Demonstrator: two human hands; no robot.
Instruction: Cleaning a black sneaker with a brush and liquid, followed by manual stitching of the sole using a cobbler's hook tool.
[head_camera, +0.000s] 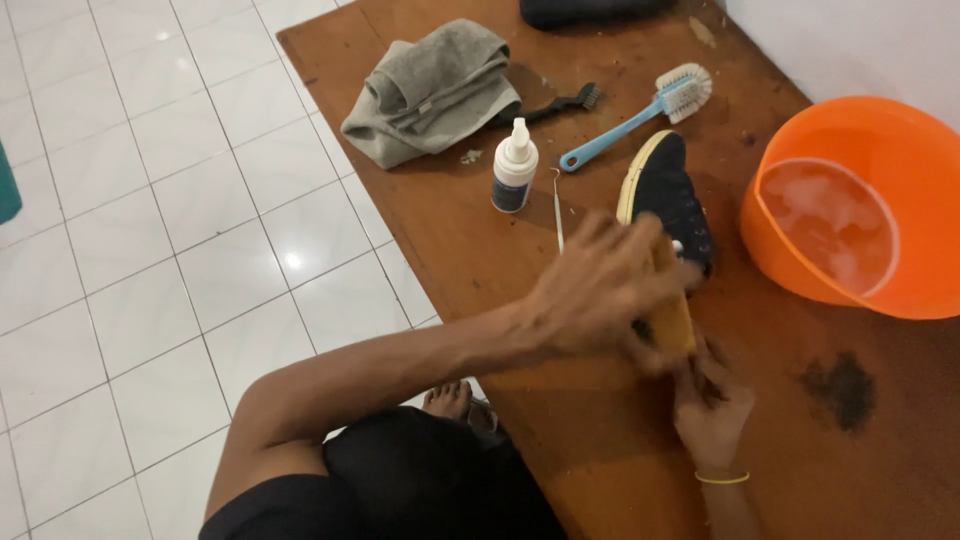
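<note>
A black shoe (668, 190) with a yellowish sole lies on its side on the brown wooden table (450, 240), toe pointing away from me. My left hand (600, 290) reaches across from the left and covers the shoe's middle and heel, fingers curled over it and blurred by motion. My right hand (708, 400), with a yellow band on the wrist, comes up from below and grips the heel end of the sole. Whether the left hand also holds anything small, I cannot tell.
An orange basin (900, 140) of foamy water stands at the right. Beyond the shoe lie a blue-handled brush (640, 118), a small black brush (560, 103), a white nozzle bottle (515, 165), a thin metal pick (557, 215) and a grey towel (430, 90). White floor tiles (150, 220) lie left.
</note>
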